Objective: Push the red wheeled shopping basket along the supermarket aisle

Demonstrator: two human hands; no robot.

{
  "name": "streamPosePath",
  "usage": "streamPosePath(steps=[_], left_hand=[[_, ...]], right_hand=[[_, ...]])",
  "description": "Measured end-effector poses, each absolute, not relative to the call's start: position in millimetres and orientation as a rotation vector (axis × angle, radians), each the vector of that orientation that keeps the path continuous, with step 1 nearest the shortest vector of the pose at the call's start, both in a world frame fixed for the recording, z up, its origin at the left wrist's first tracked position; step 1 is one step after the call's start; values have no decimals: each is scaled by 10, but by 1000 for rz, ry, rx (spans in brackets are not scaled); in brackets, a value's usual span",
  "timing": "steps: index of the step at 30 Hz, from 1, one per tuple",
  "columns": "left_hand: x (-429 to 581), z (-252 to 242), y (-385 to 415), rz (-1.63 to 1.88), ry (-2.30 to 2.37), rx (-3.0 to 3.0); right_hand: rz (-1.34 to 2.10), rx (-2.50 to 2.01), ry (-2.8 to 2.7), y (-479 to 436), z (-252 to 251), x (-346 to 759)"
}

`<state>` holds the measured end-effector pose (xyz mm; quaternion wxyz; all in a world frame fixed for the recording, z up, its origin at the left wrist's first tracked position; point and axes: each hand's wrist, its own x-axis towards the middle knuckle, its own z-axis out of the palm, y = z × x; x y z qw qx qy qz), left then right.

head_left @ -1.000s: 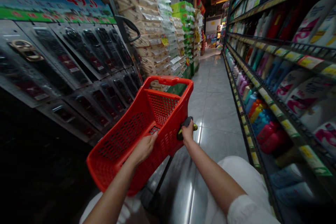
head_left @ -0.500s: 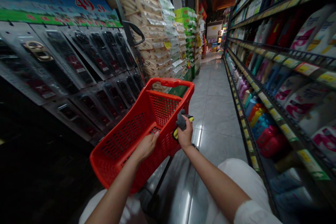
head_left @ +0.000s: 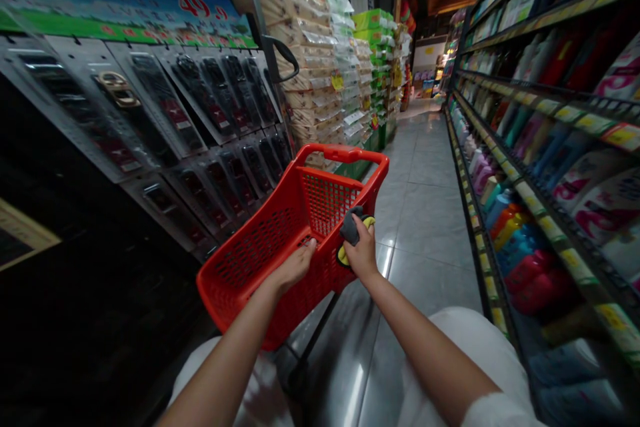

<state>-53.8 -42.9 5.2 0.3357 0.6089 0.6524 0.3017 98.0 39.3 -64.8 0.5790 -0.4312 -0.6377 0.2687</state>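
A red plastic shopping basket [head_left: 260,253] stands tilted in front of me, open side up. My left hand [head_left: 294,267] rests on its near rim with the fingers curled over the edge. My right hand [head_left: 361,252] is closed on a small grey and yellow object [head_left: 351,228], held against the basket's right wall near the rim. The inside of the basket shows nothing in it where I can see.
A shop aisle runs ahead over glossy grey floor tiles [head_left: 425,213]. Shelves of bottles [head_left: 525,167] line the right. Hanging blister packs [head_left: 200,107] and stacked tissue packs [head_left: 310,60] line the left. A black stand leg [head_left: 313,347] shows under the basket.
My right hand has lifted the grey and yellow object from low on the basket's side up to its rim. The view has shifted so the basket sits further right.
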Motion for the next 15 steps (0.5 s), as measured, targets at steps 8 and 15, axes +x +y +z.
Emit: streamPosePath(steps=[8, 15], left_hand=[[-557, 17, -439, 852, 1493, 1182], [-605, -30, -444, 889, 1491, 995]], right_hand=[[686, -938, -1671, -133, -827, 801], [585, -768, -1961, -624, -1059, 648]])
